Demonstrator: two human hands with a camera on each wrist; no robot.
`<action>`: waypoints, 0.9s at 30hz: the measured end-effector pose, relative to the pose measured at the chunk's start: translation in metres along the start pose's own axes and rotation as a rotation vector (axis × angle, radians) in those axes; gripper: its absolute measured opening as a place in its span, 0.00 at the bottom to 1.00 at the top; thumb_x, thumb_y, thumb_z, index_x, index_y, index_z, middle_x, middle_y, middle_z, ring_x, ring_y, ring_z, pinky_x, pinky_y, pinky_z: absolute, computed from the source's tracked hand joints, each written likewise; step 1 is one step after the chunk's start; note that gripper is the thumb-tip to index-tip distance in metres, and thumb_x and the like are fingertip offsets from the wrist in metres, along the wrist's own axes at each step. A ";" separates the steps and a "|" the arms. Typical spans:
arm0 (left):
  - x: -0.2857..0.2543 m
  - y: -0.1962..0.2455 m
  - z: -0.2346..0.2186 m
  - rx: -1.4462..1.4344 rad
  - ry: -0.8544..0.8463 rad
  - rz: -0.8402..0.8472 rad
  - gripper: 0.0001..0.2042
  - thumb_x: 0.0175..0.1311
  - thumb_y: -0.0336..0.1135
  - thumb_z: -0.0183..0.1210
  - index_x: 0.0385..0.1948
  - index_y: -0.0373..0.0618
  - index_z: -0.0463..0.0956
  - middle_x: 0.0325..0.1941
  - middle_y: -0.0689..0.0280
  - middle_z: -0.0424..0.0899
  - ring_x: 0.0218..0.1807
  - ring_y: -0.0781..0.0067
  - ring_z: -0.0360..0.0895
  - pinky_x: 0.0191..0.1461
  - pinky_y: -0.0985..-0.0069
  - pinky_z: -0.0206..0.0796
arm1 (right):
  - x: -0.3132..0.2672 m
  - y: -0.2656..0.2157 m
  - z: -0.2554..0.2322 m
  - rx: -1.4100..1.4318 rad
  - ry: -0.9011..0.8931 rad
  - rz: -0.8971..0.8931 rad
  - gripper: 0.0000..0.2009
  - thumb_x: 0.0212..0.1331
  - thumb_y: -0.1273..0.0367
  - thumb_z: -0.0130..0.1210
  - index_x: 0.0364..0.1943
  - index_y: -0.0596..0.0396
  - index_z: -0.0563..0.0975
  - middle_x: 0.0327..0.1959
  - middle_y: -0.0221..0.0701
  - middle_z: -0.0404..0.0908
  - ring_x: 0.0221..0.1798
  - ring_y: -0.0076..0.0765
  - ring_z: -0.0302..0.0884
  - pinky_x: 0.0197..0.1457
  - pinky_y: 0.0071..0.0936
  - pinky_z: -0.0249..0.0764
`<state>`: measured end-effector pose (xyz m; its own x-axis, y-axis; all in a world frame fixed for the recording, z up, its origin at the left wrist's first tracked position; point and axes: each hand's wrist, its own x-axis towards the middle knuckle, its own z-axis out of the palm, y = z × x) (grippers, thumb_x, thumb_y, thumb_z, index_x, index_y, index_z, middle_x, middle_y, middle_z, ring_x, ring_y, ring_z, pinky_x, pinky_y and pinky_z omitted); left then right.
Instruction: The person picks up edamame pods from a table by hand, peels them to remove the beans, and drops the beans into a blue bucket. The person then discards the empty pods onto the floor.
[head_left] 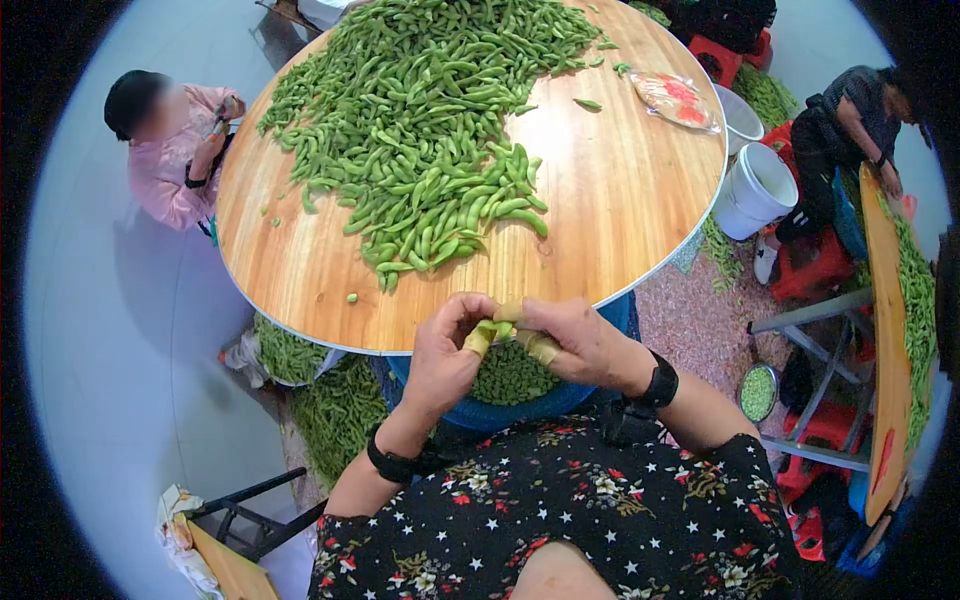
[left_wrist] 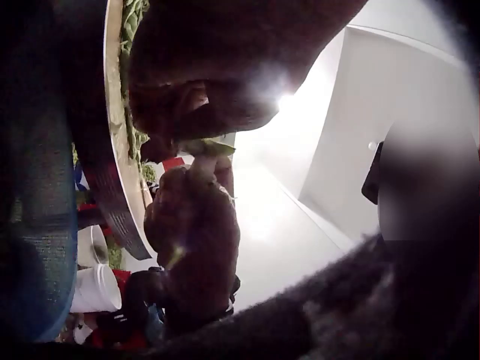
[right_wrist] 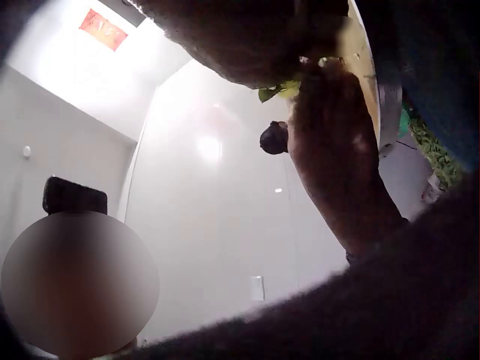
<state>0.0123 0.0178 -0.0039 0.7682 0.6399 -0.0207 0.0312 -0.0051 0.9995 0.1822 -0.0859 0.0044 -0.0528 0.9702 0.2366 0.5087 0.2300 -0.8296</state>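
Both hands meet just past the near edge of a round wooden table (head_left: 620, 210). My left hand (head_left: 478, 335) and right hand (head_left: 532, 337) together pinch one green bean pod (head_left: 497, 328) between thumbs and fingers; yellowish tape wraps some fingertips. The pod is held over a blue basin (head_left: 560, 400) of shelled green beans. In the left wrist view the pod (left_wrist: 207, 148) shows between the two dark hands. The right wrist view shows the pod (right_wrist: 279, 91) the same way. A big pile of green pods (head_left: 430, 130) covers the far half of the table.
A person in pink (head_left: 170, 150) sits at the table's left, another person (head_left: 850, 120) at the right. White buckets (head_left: 760, 185), red stools (head_left: 815, 270), a second pod-covered table (head_left: 890, 330) and a small bowl of beans (head_left: 758, 392) stand to the right. Pods lie heaped on the floor (head_left: 320, 400).
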 end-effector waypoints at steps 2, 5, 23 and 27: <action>-0.001 -0.001 0.002 0.103 0.020 0.028 0.12 0.57 0.18 0.52 0.44 0.36 0.71 0.37 0.64 0.79 0.40 0.77 0.77 0.45 0.79 0.68 | 0.000 -0.009 0.001 0.005 -0.008 0.031 0.10 0.56 0.72 0.48 0.42 0.58 0.69 0.30 0.48 0.76 0.36 0.58 0.75 0.37 0.42 0.71; 0.000 0.011 0.013 0.415 0.091 0.269 0.14 0.55 0.18 0.54 0.45 0.36 0.72 0.37 0.61 0.80 0.39 0.67 0.78 0.45 0.75 0.69 | -0.001 -0.009 -0.003 0.063 0.056 0.082 0.10 0.57 0.71 0.48 0.41 0.58 0.69 0.28 0.47 0.76 0.34 0.59 0.75 0.36 0.43 0.71; -0.014 0.015 0.004 0.701 -0.097 0.245 0.07 0.55 0.23 0.50 0.36 0.33 0.70 0.30 0.47 0.75 0.36 0.42 0.74 0.38 0.60 0.66 | 0.007 0.007 0.013 -0.108 0.192 -0.256 0.11 0.53 0.75 0.57 0.41 0.59 0.74 0.30 0.39 0.73 0.34 0.46 0.75 0.35 0.34 0.73; -0.013 0.020 0.003 0.718 -0.172 0.278 0.04 0.54 0.22 0.48 0.31 0.34 0.66 0.26 0.47 0.71 0.33 0.40 0.70 0.36 0.56 0.62 | 0.007 0.005 0.011 -0.086 0.176 -0.251 0.11 0.53 0.76 0.56 0.42 0.59 0.74 0.31 0.39 0.74 0.36 0.47 0.75 0.37 0.34 0.73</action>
<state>0.0050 0.0068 0.0165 0.8946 0.4149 0.1658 0.1837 -0.6799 0.7099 0.1747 -0.0772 -0.0043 -0.0403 0.8544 0.5181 0.5696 0.4456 -0.6906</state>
